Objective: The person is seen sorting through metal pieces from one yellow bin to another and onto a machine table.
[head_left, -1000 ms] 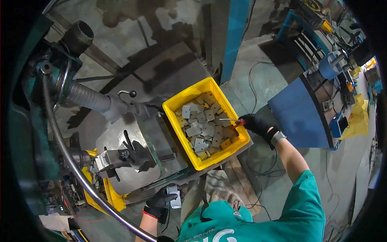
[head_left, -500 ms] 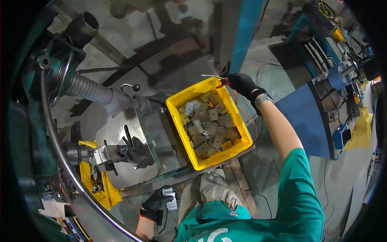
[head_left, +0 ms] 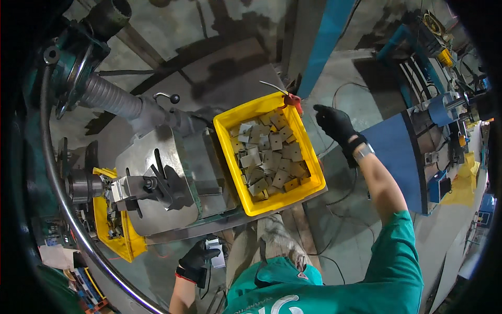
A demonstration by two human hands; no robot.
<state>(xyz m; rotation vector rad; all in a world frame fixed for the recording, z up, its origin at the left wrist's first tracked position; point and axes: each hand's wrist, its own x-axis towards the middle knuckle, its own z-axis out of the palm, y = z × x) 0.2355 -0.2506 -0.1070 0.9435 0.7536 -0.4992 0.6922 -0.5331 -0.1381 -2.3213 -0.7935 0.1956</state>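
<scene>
My right hand (head_left: 334,124), in a black glove, holds nothing and is off to the right of the yellow bin (head_left: 234,170), its fingers loosely apart. A red air blow gun (head_left: 293,101) with a thin metal nozzle hangs on the bin's far right corner, a short gap from that hand. Flat metal plates (head_left: 272,159), many with a hole, fill the bin in a loose heap. Low at my left side, my gloved left hand (head_left: 195,260) is closed on a pale rectangular piece (head_left: 216,253). Its exact kind cannot be made out.
A drill-press-like machine stands left, with a slotted steel table (head_left: 157,199), a clamped fixture (head_left: 141,187) and a long curved chrome bar (head_left: 104,251). Behind the table is a second yellow bin (head_left: 130,246). A blue bench (head_left: 397,152) stands right; hoses cross the floor.
My right hand has let go of the red air blow gun and moved right and down, away from it. The blow gun stays on the bin's corner. My left hand keeps its hold.
</scene>
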